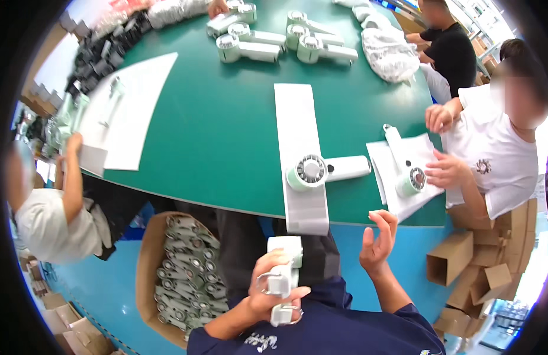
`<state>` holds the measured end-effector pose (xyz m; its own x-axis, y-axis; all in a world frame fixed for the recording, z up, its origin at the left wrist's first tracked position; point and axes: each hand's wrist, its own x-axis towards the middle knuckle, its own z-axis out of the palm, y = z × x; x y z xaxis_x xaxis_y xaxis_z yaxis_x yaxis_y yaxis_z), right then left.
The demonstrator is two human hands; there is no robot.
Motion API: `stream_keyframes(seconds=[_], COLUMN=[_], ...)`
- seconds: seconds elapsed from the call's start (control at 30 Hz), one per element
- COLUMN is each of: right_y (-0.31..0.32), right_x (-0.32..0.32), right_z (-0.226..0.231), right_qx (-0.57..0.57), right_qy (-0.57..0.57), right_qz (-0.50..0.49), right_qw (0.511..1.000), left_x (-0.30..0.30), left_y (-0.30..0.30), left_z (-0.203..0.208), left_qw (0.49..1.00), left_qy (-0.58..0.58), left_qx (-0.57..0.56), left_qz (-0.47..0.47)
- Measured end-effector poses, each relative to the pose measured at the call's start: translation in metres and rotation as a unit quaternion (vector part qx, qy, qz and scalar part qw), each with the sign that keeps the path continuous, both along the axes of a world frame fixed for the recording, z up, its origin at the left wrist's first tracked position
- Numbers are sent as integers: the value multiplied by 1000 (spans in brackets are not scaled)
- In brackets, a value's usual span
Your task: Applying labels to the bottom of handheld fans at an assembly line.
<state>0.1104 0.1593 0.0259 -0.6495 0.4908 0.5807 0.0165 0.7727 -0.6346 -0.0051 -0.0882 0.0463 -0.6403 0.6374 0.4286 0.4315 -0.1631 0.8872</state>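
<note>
My left hand (263, 281) is closed around white handheld fans (280, 283), held close to my body; two handle ends with wire loops point toward me, and their fan heads are mostly hidden. My right hand (380, 242) is raised off the table's front edge, fingers apart and holding nothing. On the table before me, a white and pale-green handheld fan (310, 171) lies across a long strip of white paper (297, 112), its handle pointing right.
Several fans (250, 50) stand in rows at the back of the green table (226, 130). A carton (145, 284) full of fans is at lower left. Co-workers sit left and right; the right one has a fan (404, 168) on paper. Cardboard boxes (450, 258) lie lower right.
</note>
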Motion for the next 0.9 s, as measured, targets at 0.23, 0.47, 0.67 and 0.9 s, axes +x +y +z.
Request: stream_keyframes(seconds=[0.23, 0.47, 0.67, 0.9], right_y=[16, 9, 3, 1], right_x=[-46, -47, -48, -48], right_z=[-5, -10, -6, -5], right_qx=[37, 80, 66, 46], right_qy=[-40, -32, -80, -93], right_qz=[-23, -58, -125, -129], right_qw=[998, 995, 987, 986], left_x=[-180, -390, -485, -521], left_y=[71, 229, 356, 427], left_z=[100, 109, 91, 65], left_qw=[927, 744, 728, 763], left_qy=[326, 590, 570, 454], left_qx=[-183, -308, -377, -444], left_qz=[14, 54, 52, 123])
